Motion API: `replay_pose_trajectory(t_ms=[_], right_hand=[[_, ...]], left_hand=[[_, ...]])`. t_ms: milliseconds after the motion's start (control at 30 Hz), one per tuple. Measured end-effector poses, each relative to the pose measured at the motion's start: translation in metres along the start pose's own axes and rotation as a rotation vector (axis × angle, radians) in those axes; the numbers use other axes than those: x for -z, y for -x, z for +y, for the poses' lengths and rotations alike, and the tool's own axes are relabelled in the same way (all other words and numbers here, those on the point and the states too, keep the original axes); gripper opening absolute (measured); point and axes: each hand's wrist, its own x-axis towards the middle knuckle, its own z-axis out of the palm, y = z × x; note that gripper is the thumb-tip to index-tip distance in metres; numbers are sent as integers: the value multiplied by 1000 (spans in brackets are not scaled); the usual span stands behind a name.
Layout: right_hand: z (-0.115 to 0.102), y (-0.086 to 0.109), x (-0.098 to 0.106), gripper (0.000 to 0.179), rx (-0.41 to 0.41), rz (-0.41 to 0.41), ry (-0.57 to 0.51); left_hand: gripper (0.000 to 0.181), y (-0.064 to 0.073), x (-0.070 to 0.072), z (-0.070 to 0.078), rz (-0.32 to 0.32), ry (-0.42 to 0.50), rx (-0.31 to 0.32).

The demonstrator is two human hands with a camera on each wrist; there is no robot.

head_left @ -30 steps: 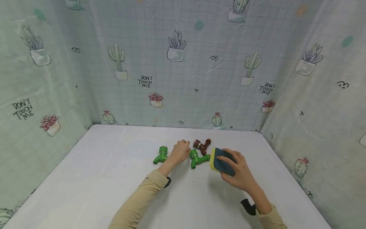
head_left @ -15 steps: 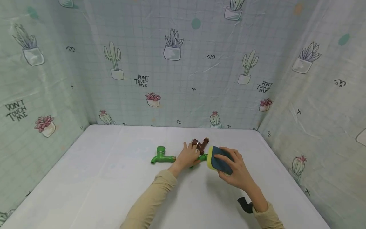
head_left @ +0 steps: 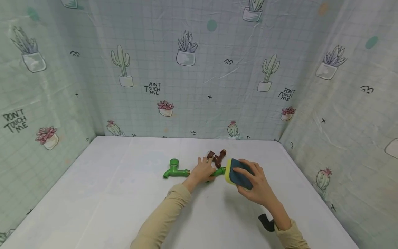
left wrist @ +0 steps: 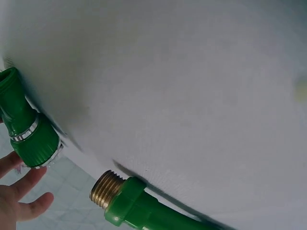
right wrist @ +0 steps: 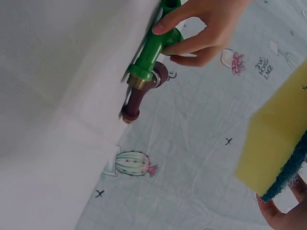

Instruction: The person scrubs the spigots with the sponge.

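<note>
My left hand has its thumb and fingers around the green tap in the middle of the table, covering much of it in the head view. In the right wrist view, thumb and fingertips pinch this green tap near its knob, with its brass thread pointing away from the hand. My right hand grips a sponge, yellow with a dark blue-green scouring side, close beside the tap's threaded end. The sponge shows its yellow side in the right wrist view.
A brown tap lies just behind the held one. Another green tap lies to the left, its brass thread near my left wrist. Patterned cloth walls the white table at the back and sides.
My left hand has moved right from beside the left green tap onto the middle one and taken hold of it. The right hand keeps the sponge almost in place.
</note>
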Motion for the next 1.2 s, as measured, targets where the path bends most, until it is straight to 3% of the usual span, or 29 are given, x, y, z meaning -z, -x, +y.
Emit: replay_pose_trajectory(t_ms=[100,233,367,467,567,667,800,933,1033,1200], right_hand=[[1,1,0,47,7,5,0],[1,3,1,45,-3,3,4],[2,5,0,53,-19,-7,3],[1,6,1,57,-30,-10,0],[-1,4,1,57,-38,-10,-21],[-4,0,-2,56,-39,0,-59],[-15,-9,-9,57,-29,9,-116],[-28,-19,-16,58,-12,1,-159],[-38,-26,-21,58,-1,-5,-181],[-49,-33,-26,58,23,-13,-204]], left_hand=[[29,4,-1,-2,42,-1,-13],[28,14,5,-7,172,-26,-39],[25,29,17,-15,299,62,-38],[22,41,29,-20,309,276,1],[27,53,38,-27,251,605,74],[31,65,45,-31,234,923,144],[37,81,53,-31,236,1230,183],[44,96,61,-29,157,1542,257],[47,105,68,-29,135,1714,310],[53,114,81,-34,106,1905,369]])
